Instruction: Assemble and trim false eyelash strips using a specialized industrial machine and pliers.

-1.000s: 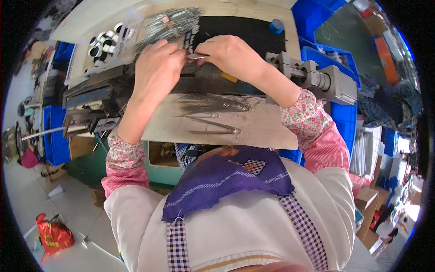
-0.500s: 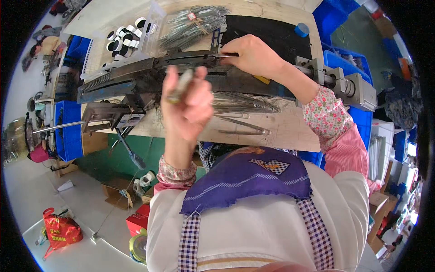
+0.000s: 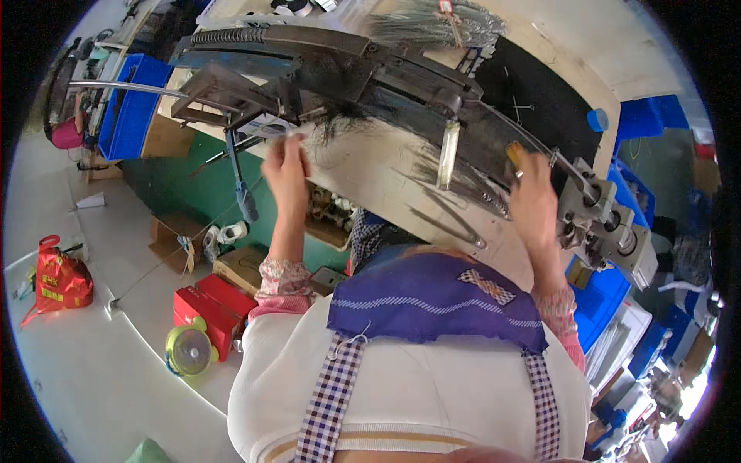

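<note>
Yellow handle (image 3: pixel 515 152) sat by the dark machine (image 3: pixel 332 77), up against the half-curled right hand (image 3: pixel 535 199); the left hand (image 3: pixel 286 179), loosely bent, hovered near a metal frame (image 3: pixel 219 91). I couldn't tell whether either gripped anything.

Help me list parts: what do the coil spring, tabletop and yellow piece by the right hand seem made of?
Coil spring: probably dull steel, from its dark coils. Tabletop: likely matte wood, by its tan colour. Yellow piece: perhaps plastic, from its solid colour; finish unclear.
</note>
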`<action>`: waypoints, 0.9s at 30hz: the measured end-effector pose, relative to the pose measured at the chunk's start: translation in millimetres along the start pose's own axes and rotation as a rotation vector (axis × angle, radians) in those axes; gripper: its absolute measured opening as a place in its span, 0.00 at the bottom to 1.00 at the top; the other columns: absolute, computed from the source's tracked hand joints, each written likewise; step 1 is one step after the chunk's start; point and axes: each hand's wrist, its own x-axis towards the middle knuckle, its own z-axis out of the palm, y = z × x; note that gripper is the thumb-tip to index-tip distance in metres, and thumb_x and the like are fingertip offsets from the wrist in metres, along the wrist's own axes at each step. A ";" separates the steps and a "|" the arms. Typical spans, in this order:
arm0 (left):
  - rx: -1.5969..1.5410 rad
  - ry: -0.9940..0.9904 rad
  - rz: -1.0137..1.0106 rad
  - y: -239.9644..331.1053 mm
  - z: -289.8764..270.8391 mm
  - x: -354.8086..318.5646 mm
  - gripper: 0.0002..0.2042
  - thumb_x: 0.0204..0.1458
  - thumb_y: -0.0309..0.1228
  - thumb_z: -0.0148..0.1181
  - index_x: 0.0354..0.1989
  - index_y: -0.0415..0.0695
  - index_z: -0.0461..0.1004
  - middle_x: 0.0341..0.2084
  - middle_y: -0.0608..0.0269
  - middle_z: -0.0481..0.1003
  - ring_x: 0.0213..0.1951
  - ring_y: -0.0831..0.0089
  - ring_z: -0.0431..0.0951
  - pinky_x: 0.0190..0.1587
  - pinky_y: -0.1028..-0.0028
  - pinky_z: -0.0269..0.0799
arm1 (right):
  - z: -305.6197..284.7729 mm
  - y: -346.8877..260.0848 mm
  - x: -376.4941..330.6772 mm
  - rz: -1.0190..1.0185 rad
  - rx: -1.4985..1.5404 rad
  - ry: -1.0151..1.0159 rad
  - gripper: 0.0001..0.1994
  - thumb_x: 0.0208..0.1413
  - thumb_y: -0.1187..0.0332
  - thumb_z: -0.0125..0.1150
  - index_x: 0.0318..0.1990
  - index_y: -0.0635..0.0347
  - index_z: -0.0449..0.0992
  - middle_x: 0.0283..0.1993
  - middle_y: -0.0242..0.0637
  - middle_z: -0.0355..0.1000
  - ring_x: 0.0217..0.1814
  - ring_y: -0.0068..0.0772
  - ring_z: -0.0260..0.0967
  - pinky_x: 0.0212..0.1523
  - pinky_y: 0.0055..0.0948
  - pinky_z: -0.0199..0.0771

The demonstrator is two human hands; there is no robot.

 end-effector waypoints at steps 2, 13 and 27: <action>0.724 0.322 0.836 2.8 -39.5 -1.3 0.10 0.57 0.31 0.53 0.33 0.35 0.74 0.22 0.61 0.73 0.27 0.70 0.70 0.31 0.70 0.66 | 19.0 21.7 8.6 0.069 -0.065 0.012 0.17 0.50 0.74 0.57 0.48 0.58 0.66 0.41 0.45 0.70 0.36 0.55 0.71 0.37 0.46 0.75; 1.005 0.348 0.921 4.1 -3.9 -39.2 0.19 0.56 0.38 0.54 0.50 0.36 0.71 0.47 0.45 0.69 0.43 0.65 0.72 0.46 0.66 0.68 | 51.4 56.4 14.8 0.138 -0.167 -0.028 0.11 0.54 0.69 0.57 0.42 0.59 0.64 0.33 0.50 0.72 0.35 0.52 0.73 0.33 0.47 0.74; -0.377 -0.130 0.007 13.1 83.1 -34.2 0.10 0.62 0.35 0.48 0.33 0.42 0.68 0.15 0.75 0.58 0.16 0.88 0.52 0.15 0.84 0.45 | 40.7 39.6 21.5 0.189 -0.176 -0.175 0.15 0.55 0.73 0.46 0.50 0.63 0.68 0.35 0.51 0.72 0.33 0.51 0.74 0.32 0.45 0.76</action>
